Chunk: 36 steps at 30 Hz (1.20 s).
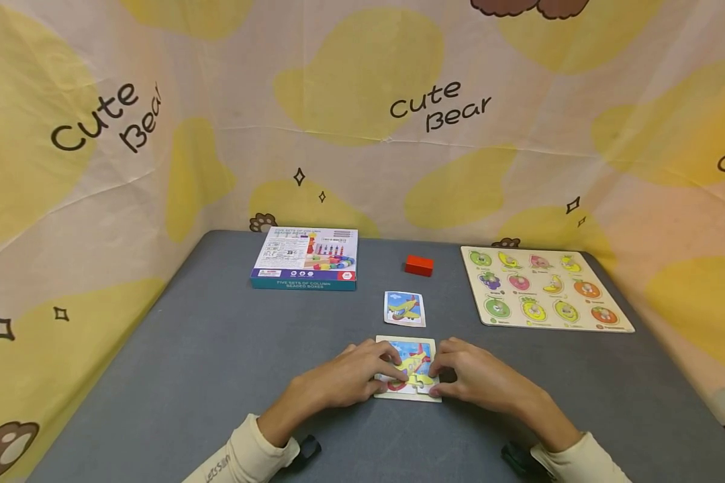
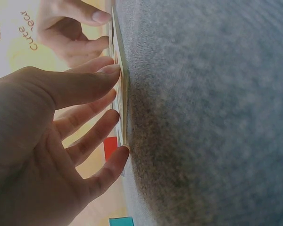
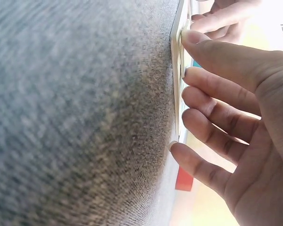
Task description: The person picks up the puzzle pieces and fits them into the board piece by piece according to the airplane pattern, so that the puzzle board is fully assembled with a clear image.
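In the head view a small framed jigsaw puzzle (image 1: 413,397) with a yellow airplane picture lies flat on the grey table. My left hand (image 1: 362,369) reaches over its left side, fingertips resting on the pieces. In the left wrist view the fingers of that hand (image 2: 70,117) are spread and fairly straight along the board. From the right, my right hand (image 1: 480,376) pinches a puzzle piece (image 1: 423,383) between thumb and index finger at the lower right corner. That piece's edge (image 3: 183,59) stands slightly above the frame in the right wrist view.
Just behind the puzzle lies a picture card (image 1: 405,308) with a matching airplane. Farther back are a red block (image 1: 419,265), a boxed bead set (image 1: 305,261) on the left and a fruit board (image 1: 546,288) on the right. A patterned cloth (image 1: 362,201) hangs behind the table.
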Tool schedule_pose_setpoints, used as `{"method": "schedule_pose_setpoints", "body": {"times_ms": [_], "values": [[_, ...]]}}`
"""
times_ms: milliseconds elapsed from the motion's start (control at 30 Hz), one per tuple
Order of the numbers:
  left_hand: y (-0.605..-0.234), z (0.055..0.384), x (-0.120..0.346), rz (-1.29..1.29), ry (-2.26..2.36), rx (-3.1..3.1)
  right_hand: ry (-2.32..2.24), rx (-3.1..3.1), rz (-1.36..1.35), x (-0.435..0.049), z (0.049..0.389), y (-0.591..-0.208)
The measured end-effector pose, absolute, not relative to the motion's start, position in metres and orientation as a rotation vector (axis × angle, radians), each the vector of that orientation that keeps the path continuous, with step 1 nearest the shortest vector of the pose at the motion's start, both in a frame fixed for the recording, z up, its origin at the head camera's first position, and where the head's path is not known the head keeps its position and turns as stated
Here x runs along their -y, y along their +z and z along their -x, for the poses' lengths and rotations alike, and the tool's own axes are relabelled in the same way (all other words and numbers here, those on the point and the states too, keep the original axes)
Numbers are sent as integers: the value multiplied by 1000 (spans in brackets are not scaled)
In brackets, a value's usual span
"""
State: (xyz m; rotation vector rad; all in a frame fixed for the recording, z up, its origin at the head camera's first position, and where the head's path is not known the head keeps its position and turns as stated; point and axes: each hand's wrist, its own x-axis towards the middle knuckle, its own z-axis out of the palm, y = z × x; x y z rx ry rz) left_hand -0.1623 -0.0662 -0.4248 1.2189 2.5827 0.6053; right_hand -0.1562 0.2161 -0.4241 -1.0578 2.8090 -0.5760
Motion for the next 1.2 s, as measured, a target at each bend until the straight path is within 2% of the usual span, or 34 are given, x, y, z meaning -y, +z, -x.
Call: {"method": "schedule_pose_setpoints", "body": {"times_ms": [1200], "values": [[-425, 162, 68, -1206, 597, -2588, -716, -2763, 1089, -207, 158, -431]]}}
